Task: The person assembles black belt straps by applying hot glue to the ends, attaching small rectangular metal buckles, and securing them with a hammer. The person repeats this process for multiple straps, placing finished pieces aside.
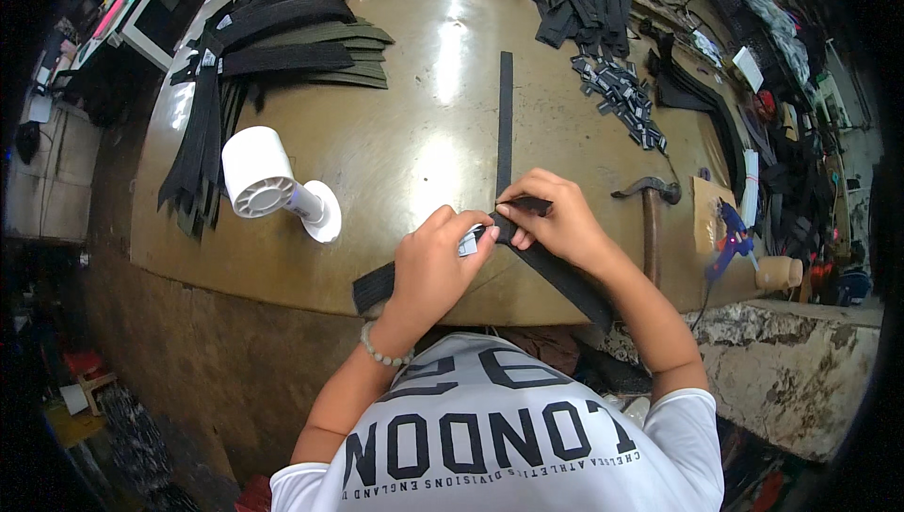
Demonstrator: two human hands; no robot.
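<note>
**Limp webbing, pinched at the fold**

Your left hand is closed on a small pale buckle-like piece and your right hand pinches the flat black woven webbing strap where it folds, near the front edge of the worn brown worktable. The strap looks light, soft and floppy — it likely sags unless held taut. Grip it flat, close beside the fold — not far along its length, where it would likely twist.
</note>
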